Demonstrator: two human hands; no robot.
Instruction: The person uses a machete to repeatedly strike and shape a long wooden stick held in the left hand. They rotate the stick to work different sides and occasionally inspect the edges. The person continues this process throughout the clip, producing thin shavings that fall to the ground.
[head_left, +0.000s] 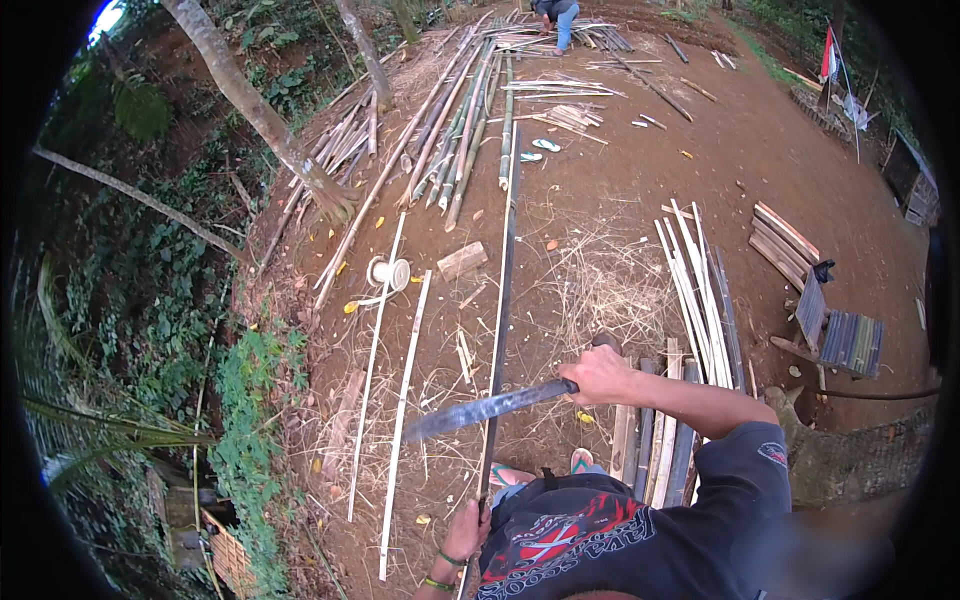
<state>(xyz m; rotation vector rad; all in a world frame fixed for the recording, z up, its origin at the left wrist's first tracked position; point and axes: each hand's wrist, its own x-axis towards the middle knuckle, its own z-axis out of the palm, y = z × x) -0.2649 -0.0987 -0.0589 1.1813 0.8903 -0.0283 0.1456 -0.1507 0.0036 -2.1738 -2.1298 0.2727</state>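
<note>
My right hand (598, 376) is closed around the handle of a machete (490, 407). Its long grey blade points left and crosses a long, narrow bamboo strip (503, 300); whether the two touch I cannot tell. Low in the view, close to my body, my left hand (466, 531) grips the near end of that strip. The strip runs away from me toward the bamboo poles. Two thin pale strips, a shorter one (372, 380) and a wider one (405, 425), lie on the ground to the left.
Bamboo poles (470, 130) are piled ahead, where another person (560, 22) bends over. Pale strips (693, 285) and split pieces (655, 440) lie at my right. A white spool-like object (389, 273) and a wood block (462, 261) sit left of centre. Trees and plants border the left.
</note>
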